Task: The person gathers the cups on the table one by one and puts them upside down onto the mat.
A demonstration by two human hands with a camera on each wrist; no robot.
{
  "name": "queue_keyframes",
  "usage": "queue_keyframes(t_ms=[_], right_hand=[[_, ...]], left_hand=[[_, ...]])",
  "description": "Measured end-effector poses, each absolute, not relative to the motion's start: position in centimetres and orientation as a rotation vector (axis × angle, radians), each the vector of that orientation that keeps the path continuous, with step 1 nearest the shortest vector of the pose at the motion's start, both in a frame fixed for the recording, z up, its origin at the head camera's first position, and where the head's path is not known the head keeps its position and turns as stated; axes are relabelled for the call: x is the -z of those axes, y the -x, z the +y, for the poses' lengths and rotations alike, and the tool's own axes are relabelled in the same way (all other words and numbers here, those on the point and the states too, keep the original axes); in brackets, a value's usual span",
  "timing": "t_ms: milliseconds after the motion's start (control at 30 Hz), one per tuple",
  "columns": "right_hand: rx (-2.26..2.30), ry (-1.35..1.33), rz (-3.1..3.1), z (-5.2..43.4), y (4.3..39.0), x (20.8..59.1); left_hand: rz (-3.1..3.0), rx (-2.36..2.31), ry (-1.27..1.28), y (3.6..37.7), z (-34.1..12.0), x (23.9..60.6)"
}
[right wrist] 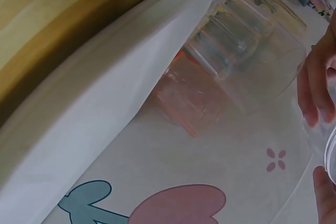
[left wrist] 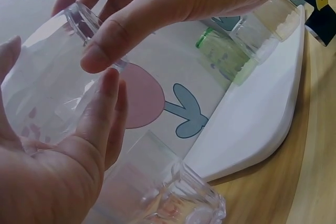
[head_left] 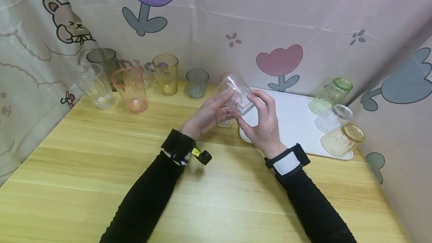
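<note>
Both hands hold a clear drinking glass in the air, tilted with its thick base toward the lower right. My left hand grips it around the side, thumb on the near face. At the base end, my right hand pinches the glass between thumb and fingers. The left wrist view shows the right thumb lying across the base edge. Below the hands stands another clear glass, mostly hidden in the head view. A pink glass stands behind it.
On a white tray at right, green, clear and amber glasses appear upside down. Along the back left stand clear, dark grey, pink, yellow and blue-grey glasses. A printed curtain borders the table.
</note>
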State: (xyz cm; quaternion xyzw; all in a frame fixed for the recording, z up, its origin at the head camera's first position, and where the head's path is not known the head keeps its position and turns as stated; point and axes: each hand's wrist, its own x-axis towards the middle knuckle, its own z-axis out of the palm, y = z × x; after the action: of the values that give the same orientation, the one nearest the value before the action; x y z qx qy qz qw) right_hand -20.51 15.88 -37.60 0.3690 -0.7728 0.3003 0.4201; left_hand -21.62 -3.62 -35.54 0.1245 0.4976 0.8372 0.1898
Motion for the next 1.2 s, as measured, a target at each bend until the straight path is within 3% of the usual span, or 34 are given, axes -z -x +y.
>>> queue_keyframes(t_ms=[300, 667, 967, 1200], right_hand=[[-0.856, -0.896, -1.856, 16.4, 20.5, 36.8], [-1.006, -0.652, -1.763, 18.6, 21.4, 35.1], [-0.905, -0.438, -1.742, 21.5, 22.6, 33.0], [-0.834, -0.273, -1.935, 25.8, 24.9, 32.8]], left_hand=[[1.467, -2.293, -0.439, 21.5, -3.2, 35.6], [1.909, -2.070, -0.514, 20.7, -1.1, 36.1], [2.794, -1.007, -1.014, 19.4, 2.0, 37.5], [2.871, -0.571, -1.035, 19.5, 3.5, 38.8]])
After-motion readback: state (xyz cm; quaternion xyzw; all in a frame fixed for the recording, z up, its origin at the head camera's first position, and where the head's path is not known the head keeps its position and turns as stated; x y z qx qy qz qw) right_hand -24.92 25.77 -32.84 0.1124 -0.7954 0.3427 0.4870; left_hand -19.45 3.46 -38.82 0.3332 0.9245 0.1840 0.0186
